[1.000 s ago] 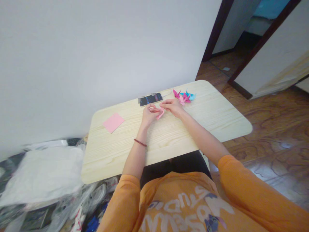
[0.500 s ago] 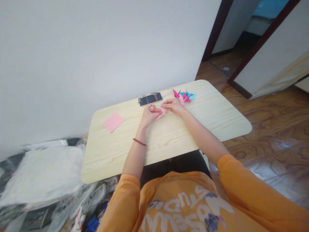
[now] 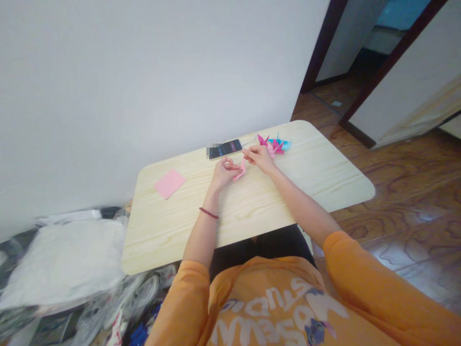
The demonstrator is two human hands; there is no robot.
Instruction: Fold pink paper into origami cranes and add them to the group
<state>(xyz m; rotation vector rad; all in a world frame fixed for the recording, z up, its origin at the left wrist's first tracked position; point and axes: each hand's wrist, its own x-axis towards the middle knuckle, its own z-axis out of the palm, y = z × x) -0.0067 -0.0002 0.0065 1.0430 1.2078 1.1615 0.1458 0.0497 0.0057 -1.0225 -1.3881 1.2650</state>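
Observation:
A small folded piece of pink origami paper (image 3: 239, 174) is held just above the table, between my two hands. My left hand (image 3: 224, 172) is closed on its left side, thumb and fingers pinching it. At its upper tip, the fingers of my right hand (image 3: 260, 157) are pinched together on the narrow point; the fingers partly hide this contact. Right behind my right hand lies a cluster of folded paper cranes, magenta and pink ones (image 3: 276, 146) with a blue one (image 3: 286, 144) beside them.
A flat pink paper square (image 3: 170, 184) lies on the left of the light wooden table (image 3: 173, 235). Near the wall, a phone (image 3: 226, 149) with a white cable rests behind my hands. Plastic bags and a white package (image 3: 72, 259) are piled left of the table.
My right fingers have shifted slightly right and up along the pink paper's tip, and the narrow point shows more upright. My left hand stays almost in place.

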